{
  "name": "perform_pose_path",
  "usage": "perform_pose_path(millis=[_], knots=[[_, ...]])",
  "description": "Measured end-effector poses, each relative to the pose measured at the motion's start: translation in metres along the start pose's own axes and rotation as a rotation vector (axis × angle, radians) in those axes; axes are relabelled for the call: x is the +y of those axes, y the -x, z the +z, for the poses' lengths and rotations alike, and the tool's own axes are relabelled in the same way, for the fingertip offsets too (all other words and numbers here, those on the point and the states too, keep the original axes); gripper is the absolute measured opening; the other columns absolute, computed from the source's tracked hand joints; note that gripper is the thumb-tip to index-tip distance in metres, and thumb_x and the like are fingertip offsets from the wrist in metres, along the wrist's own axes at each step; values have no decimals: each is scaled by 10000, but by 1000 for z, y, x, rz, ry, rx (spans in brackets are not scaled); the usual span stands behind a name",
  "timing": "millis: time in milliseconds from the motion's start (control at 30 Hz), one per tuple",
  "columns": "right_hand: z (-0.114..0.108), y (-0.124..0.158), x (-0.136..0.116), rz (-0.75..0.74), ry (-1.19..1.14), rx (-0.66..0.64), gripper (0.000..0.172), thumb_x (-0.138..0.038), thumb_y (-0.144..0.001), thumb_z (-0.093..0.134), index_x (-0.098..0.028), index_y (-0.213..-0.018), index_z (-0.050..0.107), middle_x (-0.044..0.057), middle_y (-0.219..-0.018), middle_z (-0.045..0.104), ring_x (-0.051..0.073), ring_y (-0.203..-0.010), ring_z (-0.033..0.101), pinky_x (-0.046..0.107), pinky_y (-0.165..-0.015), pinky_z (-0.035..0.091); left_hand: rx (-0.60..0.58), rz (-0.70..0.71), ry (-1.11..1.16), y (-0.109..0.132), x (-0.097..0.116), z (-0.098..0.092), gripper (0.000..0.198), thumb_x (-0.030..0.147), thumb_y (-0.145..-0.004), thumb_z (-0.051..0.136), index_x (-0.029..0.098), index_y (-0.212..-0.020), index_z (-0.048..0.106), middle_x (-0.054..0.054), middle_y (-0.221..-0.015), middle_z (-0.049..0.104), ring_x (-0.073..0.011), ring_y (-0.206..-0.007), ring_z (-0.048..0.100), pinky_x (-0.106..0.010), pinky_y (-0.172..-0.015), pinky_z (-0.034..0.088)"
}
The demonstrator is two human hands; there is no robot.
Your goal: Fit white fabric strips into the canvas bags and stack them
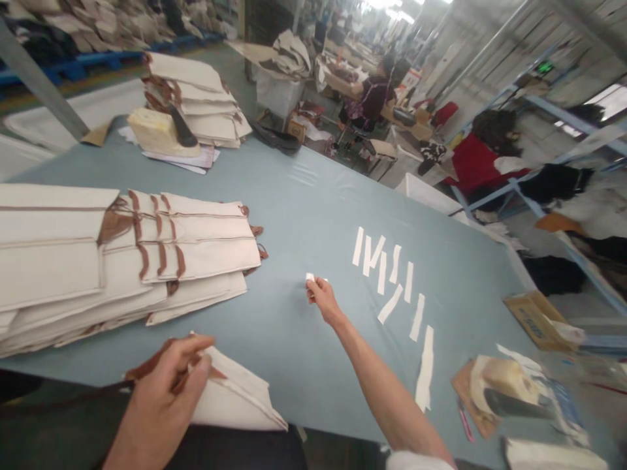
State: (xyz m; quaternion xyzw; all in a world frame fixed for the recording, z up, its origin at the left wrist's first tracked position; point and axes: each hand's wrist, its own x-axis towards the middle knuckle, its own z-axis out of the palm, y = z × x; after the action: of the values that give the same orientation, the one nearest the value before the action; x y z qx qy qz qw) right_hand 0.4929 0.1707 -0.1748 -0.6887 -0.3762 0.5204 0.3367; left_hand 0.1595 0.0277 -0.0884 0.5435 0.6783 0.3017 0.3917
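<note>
My right hand (323,301) is over the middle of the table, its fingers closed on a small white strip (309,277) whose end shows past the fingertips. At the near edge, my left hand (164,391) has curled fingers around the upper left part of a cream fabric bag piece (235,391) with brown trim; its fingertips partly hide the hold. A brown strap (149,362) trails behind that hand. To the right of my right hand, several loose white strips (382,273) lie spread over the blue-grey table (304,365).
Stacked cream bag pieces (206,225) with brown trim cover the left side. Another stack (196,85) stands at the back left beside a yellowish block (154,130). At right are a second block (509,378), a pink cutter (465,421) and a cardboard box (539,320). A person (375,98) sits beyond.
</note>
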Motion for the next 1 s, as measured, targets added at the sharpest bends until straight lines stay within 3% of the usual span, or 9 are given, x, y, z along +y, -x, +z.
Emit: perform_pose_path(millis=[67,133,233,333,433,567,633,800,1000], knots=[[19,32,-25,-46,-117,-111,351,-465,-1056,698,-152,-1216,715,84,-1155,750,197,-937,738,361,-795,647,-168,-33,119,-6,15,1,346,538,-945,675,226,-1068,763,-33,-865,800,-262,-849,743,-317,-800,560],[34,70,-54,-108,-229,-214,458,-591,-964,709,-156,-1102,755,97,-1074,771,192,-867,725,289,-669,598,-306,-76,337,-12,25,7,343,535,-934,697,211,-1020,767,-5,-777,728,-222,-746,663,-297,-721,500],[53,133,-94,-159,-342,-349,589,-705,-826,741,-178,-1085,784,135,-1164,793,199,-809,716,287,-603,567,-493,-105,588,-17,34,16,399,539,-858,798,179,-1027,764,-5,-777,711,-198,-711,619,-281,-672,459],[66,185,-117,-114,-534,-518,456,-633,-799,842,-198,-911,766,129,-1200,809,174,-730,695,273,-582,540,-605,-76,734,-16,42,22,453,570,-797,873,154,-944,772,-38,-824,725,-213,-796,659,-289,-730,499],[74,216,-119,-76,-650,-559,391,-565,-801,886,-200,-831,747,111,-1165,823,149,-674,664,259,-580,518,-697,-79,889,-9,44,23,585,662,-745,898,131,-960,782,-45,-750,705,-218,-735,669,-313,-720,529],[81,232,-99,-50,-685,-457,381,-563,-803,890,-200,-871,792,126,-1098,831,162,-669,655,262,-562,517,-686,-103,1037,-1,32,9,918,726,-767,839,185,-1481,636,-43,-790,736,-259,-732,726,-378,-744,583],[84,237,-87,-16,-717,-371,374,-558,-781,908,-213,-887,806,107,-982,828,178,-676,658,259,-546,519,-653,-106,1057,0,25,-6,917,679,-771,845,200,-1519,618,-72,-862,770,-284,-790,751,-400,-780,599],[97,246,-69,21,-765,-285,366,-540,-764,918,-226,-923,817,51,-758,737,182,-646,628,271,-550,527,-486,-100,1000,4,25,-41,600,655,-853,781,150,-1176,812,-117,-952,811,-305,-894,747,-393,-848,599],[109,241,-50,-19,-566,-370,460,-644,-807,838,-205,-939,798,57,-748,706,205,-687,622,305,-605,521,-279,-81,832,14,33,-64,560,658,-910,730,143,-692,746,-56,-655,701,-198,-626,605,-298,-616,498]])
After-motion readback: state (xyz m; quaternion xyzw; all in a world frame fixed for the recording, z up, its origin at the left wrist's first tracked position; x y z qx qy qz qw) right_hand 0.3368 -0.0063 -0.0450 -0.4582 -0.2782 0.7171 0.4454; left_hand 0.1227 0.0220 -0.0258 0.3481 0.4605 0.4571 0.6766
